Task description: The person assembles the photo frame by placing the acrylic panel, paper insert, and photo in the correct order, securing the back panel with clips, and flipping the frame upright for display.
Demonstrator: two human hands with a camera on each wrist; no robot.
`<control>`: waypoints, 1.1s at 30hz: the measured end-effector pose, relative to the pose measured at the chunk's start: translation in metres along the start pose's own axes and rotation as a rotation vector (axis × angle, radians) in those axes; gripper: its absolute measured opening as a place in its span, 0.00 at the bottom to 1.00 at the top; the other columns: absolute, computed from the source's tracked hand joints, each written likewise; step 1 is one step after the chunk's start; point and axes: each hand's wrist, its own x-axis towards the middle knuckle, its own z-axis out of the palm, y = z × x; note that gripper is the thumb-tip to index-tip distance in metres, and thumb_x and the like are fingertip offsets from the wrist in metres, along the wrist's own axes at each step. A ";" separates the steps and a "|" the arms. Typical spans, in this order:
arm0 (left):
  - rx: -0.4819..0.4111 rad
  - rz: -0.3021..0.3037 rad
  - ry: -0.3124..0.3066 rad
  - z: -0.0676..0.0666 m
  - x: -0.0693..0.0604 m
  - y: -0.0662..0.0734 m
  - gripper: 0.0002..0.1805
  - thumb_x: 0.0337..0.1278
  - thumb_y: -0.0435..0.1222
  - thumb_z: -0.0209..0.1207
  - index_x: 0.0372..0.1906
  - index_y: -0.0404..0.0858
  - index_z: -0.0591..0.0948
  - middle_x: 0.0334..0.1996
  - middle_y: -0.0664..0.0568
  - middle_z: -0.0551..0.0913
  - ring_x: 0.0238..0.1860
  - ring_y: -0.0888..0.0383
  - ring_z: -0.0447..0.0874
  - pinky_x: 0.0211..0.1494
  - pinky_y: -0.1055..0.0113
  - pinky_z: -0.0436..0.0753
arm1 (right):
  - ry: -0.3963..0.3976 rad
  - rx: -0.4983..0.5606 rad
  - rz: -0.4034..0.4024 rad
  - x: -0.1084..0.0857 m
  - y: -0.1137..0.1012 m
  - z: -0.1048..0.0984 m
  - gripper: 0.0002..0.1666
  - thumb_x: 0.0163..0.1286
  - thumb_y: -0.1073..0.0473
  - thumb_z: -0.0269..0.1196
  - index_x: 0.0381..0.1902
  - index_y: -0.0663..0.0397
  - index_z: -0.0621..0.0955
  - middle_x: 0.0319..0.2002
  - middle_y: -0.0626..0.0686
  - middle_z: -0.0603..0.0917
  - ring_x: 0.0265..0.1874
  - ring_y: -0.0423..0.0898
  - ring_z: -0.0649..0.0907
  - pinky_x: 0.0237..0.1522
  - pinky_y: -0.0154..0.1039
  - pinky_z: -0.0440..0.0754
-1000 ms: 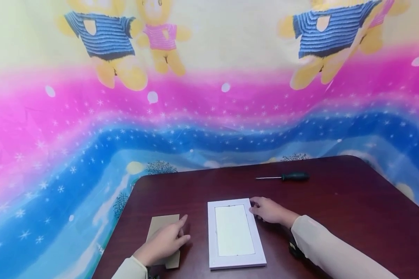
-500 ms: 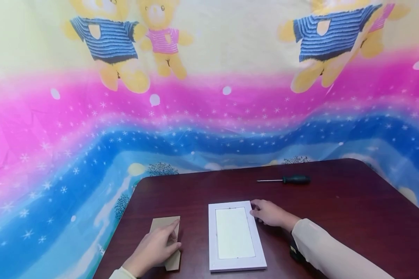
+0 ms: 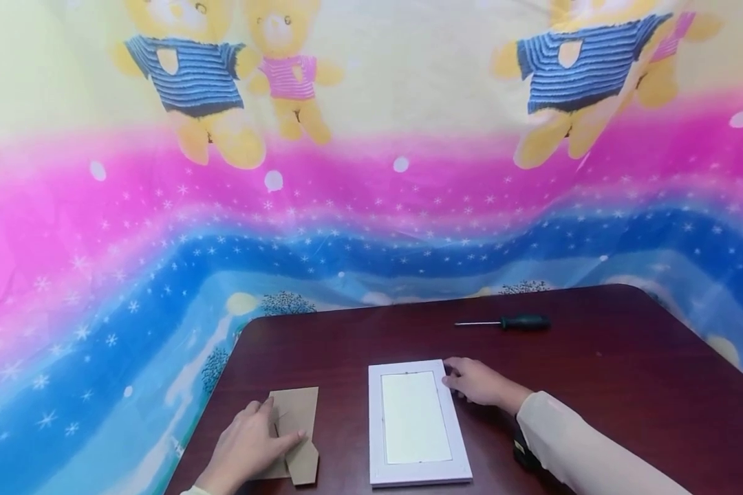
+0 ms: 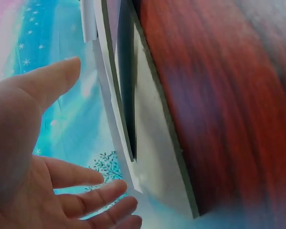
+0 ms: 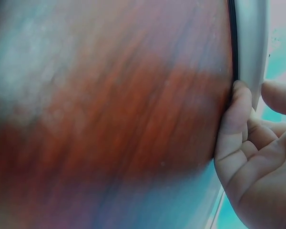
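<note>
A white picture frame (image 3: 376,419) with a pale panel (image 3: 416,419) lies flat near the table's front. At its upper right corner, my right hand (image 3: 479,383) holds the side edge between thumb and curled fingers. In the right wrist view, the fingertips (image 5: 240,95) touch that edge. My left hand (image 3: 241,440) is over the left part of a brown backing board (image 3: 302,409) with a stand flap (image 3: 303,464). The left wrist view shows its thumb and fingers spread beside the layered board (image 4: 155,129), gripping nothing; whether they touch it, I cannot tell.
A screwdriver (image 3: 523,322) with a dark green handle lies towards the back of the dark red-brown table (image 3: 594,385). Beside the right forearm is a small black object (image 3: 521,450), partly hidden. A printed cloth (image 3: 371,206) hangs behind the table.
My left hand has moved left and back across the backing board, uncovering more of it and its flap. The right hand stays at the picture frame's corner. The view has tilted slightly up.
</note>
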 end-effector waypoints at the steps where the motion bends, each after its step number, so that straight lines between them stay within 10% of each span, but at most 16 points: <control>1: -0.001 -0.012 -0.006 0.000 0.000 -0.001 0.62 0.36 0.75 0.60 0.64 0.25 0.72 0.39 0.45 0.77 0.37 0.50 0.76 0.30 0.52 0.77 | 0.002 0.000 -0.004 0.000 -0.001 0.001 0.28 0.72 0.61 0.60 0.65 0.68 0.70 0.28 0.50 0.77 0.23 0.46 0.78 0.26 0.41 0.78; 18: -0.064 -0.182 -0.225 0.000 -0.001 -0.007 0.63 0.27 0.75 0.64 0.50 0.18 0.73 0.32 0.39 0.72 0.29 0.47 0.73 0.34 0.47 0.77 | -0.016 -0.016 -0.059 0.003 -0.003 0.002 0.28 0.72 0.59 0.60 0.65 0.69 0.70 0.26 0.49 0.77 0.23 0.45 0.78 0.28 0.41 0.78; 25: -0.070 -0.181 -0.217 0.000 -0.002 0.005 0.57 0.25 0.75 0.65 0.40 0.21 0.74 0.27 0.42 0.71 0.28 0.49 0.72 0.32 0.49 0.76 | -0.011 -0.015 -0.049 -0.001 -0.002 0.002 0.28 0.72 0.60 0.60 0.65 0.69 0.70 0.26 0.49 0.77 0.24 0.45 0.78 0.29 0.41 0.79; 33: -0.017 -0.180 -0.214 -0.001 0.004 0.016 0.76 0.21 0.75 0.66 0.58 0.09 0.62 0.35 0.29 0.73 0.35 0.39 0.77 0.38 0.43 0.78 | 0.003 -0.008 -0.039 -0.003 0.000 0.000 0.28 0.72 0.60 0.60 0.65 0.69 0.70 0.26 0.49 0.77 0.24 0.45 0.78 0.29 0.41 0.78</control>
